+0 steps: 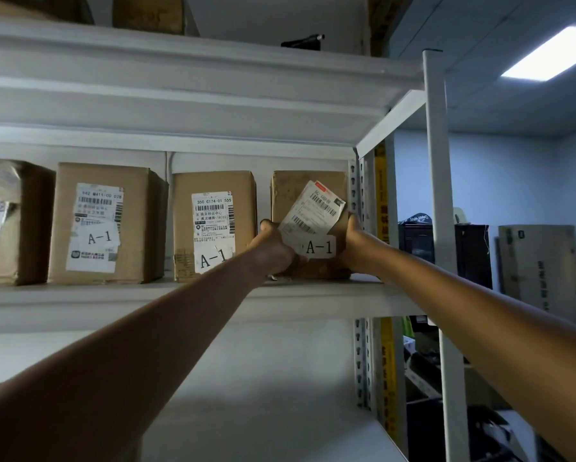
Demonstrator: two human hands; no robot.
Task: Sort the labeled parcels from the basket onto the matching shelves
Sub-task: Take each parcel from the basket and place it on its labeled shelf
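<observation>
Head view: an A-1 parcel (308, 225) is gripped at both sides by the left hand (275, 250) and right hand (355, 246), fingers curled round it, at the right end of the shelf (313, 296), where early release near the front edge could tip it off.

parcel at right (308, 195): showing creased, matt brown cardboard, scuffed
its label (313, 211): looking like smooth white paper, lifting
2 boxes at centre left (103, 225): showing matt cardboard, paper stickers
shelf (179, 298): showing smooth white painted metal
</observation>
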